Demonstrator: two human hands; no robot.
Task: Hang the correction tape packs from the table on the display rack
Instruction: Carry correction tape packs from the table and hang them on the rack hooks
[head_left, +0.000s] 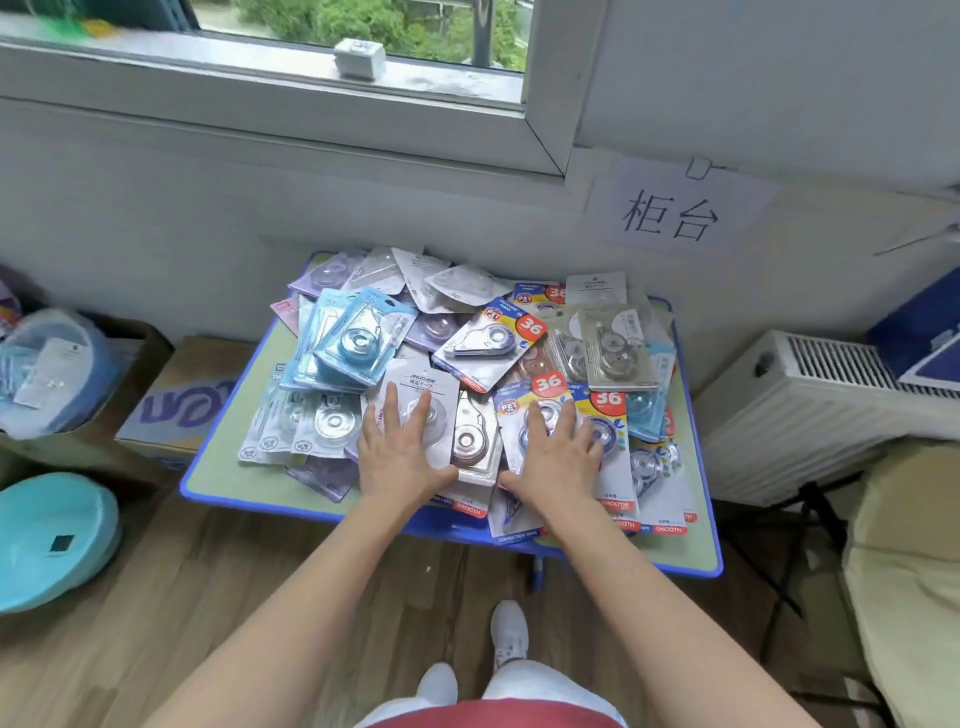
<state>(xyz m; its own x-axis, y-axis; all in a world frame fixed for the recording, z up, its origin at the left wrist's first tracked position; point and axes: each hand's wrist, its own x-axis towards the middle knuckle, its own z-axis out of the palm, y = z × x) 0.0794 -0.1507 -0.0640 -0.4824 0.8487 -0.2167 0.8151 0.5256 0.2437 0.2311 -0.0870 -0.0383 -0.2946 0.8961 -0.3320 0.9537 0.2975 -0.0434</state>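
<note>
Your left hand (399, 448) lies flat, fingers spread, on a white pack (415, 410); your right hand (553, 451) lies flat, fingers spread, on a blue pack (540, 415) beside it. Neither pinches anything. The packs sit heaped on the small blue-edged table (218, 483) under the window (291, 88).

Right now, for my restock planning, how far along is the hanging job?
Done: nothing visibly; no rack is in view. In hand: the left hand rests flat on a white pack, the right hand on a blue pack, neither gripped. Left: the whole heap on the table.
</note>
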